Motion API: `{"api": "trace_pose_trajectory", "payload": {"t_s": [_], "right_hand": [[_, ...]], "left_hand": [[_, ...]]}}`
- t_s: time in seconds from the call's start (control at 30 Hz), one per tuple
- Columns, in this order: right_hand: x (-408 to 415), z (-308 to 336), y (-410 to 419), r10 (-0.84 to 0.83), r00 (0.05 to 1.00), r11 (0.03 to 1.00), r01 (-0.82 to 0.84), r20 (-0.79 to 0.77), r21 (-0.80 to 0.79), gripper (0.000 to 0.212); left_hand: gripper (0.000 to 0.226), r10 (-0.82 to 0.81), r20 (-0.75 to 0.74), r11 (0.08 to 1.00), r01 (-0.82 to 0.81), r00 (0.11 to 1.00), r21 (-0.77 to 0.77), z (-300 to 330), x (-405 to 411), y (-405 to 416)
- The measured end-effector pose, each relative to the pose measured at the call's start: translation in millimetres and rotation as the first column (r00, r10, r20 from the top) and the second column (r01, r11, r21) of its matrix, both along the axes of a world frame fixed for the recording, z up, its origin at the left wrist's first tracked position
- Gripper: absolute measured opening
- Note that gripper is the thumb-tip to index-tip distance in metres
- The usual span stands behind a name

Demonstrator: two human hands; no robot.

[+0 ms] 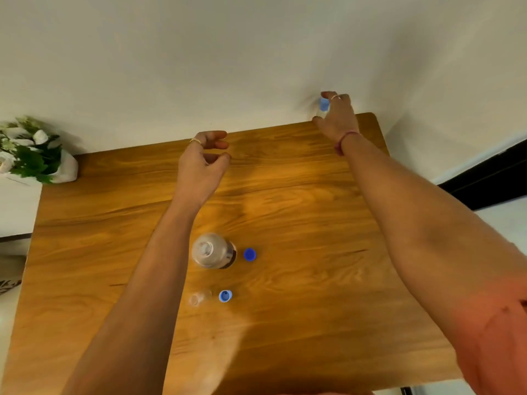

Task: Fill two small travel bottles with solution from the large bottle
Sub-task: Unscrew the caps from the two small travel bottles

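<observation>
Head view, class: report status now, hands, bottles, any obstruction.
Right hand shut on capped small bottle at table's far edge. Left hand empty, half-curled above table. Large bottle and second small bottle uncapped. Nothing blocking.

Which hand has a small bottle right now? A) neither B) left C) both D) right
D: the right hand is wrapped around a small capped bottle at the table's far edge, while the left hand is open with nothing in it.
</observation>
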State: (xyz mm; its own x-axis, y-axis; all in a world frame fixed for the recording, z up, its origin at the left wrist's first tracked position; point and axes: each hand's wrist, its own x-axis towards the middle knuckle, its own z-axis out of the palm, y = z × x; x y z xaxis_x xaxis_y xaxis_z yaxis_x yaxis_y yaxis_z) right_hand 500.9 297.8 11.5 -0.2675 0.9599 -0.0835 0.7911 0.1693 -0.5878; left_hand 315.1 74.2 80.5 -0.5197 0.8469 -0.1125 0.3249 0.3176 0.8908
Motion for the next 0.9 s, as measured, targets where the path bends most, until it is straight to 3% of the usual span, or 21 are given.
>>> {"api": "trace_pose_trajectory", "payload": {"t_s": [0.13,0.27,0.33,0.4,0.5,0.6,0.67,0.9], "right_hand": [[-8,-13,17,0.088,0.960,0.995,-0.095,0.266,0.011,0.055],[-8,-18,20,0.027,0.947,0.988,-0.073,0.320,0.132,0.037],[-5,-15,19,-0.001,0.953,0.992,-0.036,0.303,0.117,0.033],[-6,-4,13,0.017,0.977,0.998,-0.028,0.213,0.049,0.033],[-17,36,-5,0.125,0.991,0.991,-0.126,-0.039,-0.043,0.033],[-30,101,-47,0.220,0.906,0.919,-0.317,-0.361,-0.236,0.031],[-34,137,-77,0.260,0.826,0.852,-0.440,-0.501,-0.284,0.028],[-58,198,-152,0.443,0.729,0.790,-0.592,-0.522,-0.156,0.027]], "left_hand": [[0.034,0.018,0.026,1.000,-0.018,1.000,-0.021,-2,-1,9],[0.032,0.017,0.023,1.000,-0.017,1.000,-0.017,1,3,12],[0.031,0.014,0.010,1.000,-0.014,1.000,-0.012,4,5,11],[0.030,0.012,-0.023,1.000,-0.012,1.000,-0.008,6,7,7],[0.032,-0.018,-0.124,1.000,0.016,0.992,-0.017,14,9,-1],[0.049,-0.093,-0.313,0.995,0.083,0.945,-0.046,28,8,-10],[0.063,-0.140,-0.400,0.990,0.127,0.906,-0.058,39,8,-17],[0.049,-0.060,-0.521,0.997,0.080,0.851,0.016,85,-4,-71]]}}
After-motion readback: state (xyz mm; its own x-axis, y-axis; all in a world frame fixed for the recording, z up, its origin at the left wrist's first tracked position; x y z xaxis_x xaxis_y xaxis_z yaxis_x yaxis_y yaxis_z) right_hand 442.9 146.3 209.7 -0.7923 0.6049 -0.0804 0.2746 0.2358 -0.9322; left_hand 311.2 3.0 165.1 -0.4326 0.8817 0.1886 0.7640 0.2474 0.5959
